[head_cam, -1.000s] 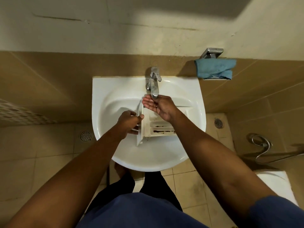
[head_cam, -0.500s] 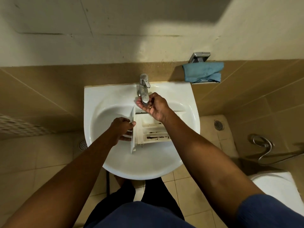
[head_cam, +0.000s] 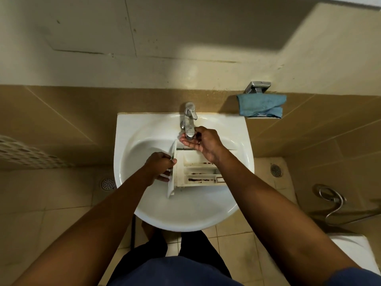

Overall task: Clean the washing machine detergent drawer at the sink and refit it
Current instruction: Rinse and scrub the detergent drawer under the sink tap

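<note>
The white detergent drawer (head_cam: 198, 168) lies in the white sink (head_cam: 127, 141), its compartments facing up with dark grime along the dividers. My left hand (head_cam: 158, 168) grips the drawer's front panel on the left side. My right hand (head_cam: 208, 143) is up at the chrome tap (head_cam: 189, 118): the fingers curl under the spout's tip and the thumb sits over it. My right wrist covers part of the drawer's far compartment. I cannot make out any water running.
A blue cloth (head_cam: 260, 106) lies on a chrome wall holder (head_cam: 257, 87) right of the sink. Floor drains (head_cam: 107, 183) sit on both sides. A metal hose (head_cam: 332, 201) loops at the right wall, above a white fixture (head_cam: 350, 250).
My right hand went from an open palm under the spout to fingers and thumb curled round its tip. My left hand kept its hold on the drawer.
</note>
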Demonstrator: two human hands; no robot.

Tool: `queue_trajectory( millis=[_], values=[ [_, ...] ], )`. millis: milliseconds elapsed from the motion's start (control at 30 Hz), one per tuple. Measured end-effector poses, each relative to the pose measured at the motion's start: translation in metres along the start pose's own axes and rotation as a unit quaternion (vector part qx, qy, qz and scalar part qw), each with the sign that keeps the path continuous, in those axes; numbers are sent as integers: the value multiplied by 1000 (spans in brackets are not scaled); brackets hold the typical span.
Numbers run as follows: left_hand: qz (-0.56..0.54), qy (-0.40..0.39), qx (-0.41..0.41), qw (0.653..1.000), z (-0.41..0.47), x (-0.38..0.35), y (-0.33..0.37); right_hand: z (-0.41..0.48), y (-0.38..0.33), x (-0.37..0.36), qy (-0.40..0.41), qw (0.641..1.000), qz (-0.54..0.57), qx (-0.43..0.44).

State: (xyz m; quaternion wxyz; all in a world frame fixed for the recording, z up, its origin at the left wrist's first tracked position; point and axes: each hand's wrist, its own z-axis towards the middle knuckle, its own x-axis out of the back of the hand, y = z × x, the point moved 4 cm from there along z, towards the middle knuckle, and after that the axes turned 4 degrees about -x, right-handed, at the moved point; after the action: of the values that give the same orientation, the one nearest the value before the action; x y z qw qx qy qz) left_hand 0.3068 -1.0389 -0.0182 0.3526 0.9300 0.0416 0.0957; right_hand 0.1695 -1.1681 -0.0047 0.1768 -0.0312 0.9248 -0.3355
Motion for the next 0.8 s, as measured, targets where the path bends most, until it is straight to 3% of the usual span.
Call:
queue_trajectory(
  millis=[300,400,500,533,633,733,800],
  values=[
    [-26,-28,7,999,-3,-5,-7,11,15,-14,-54,985,137,-90],
    [-27,-12,0,1000,-1,-6,-9,11,16,-2,-3,996,-68,-54],
    [-33,-2,-6,999,1,-7,-8,2,33,10,-18,967,-255,-28],
    [-37,0,-5,999,2,-7,-9,0,39,16,-26,935,-354,26],
    [-53,10,0,999,2,-7,-12,-19,54,34,-53,777,-601,177],
    [-63,11,2,998,3,-7,-13,-22,49,56,-91,631,-744,199],
    [-68,8,3,998,3,-6,-13,-17,34,67,-40,556,-810,183]
  ],
)
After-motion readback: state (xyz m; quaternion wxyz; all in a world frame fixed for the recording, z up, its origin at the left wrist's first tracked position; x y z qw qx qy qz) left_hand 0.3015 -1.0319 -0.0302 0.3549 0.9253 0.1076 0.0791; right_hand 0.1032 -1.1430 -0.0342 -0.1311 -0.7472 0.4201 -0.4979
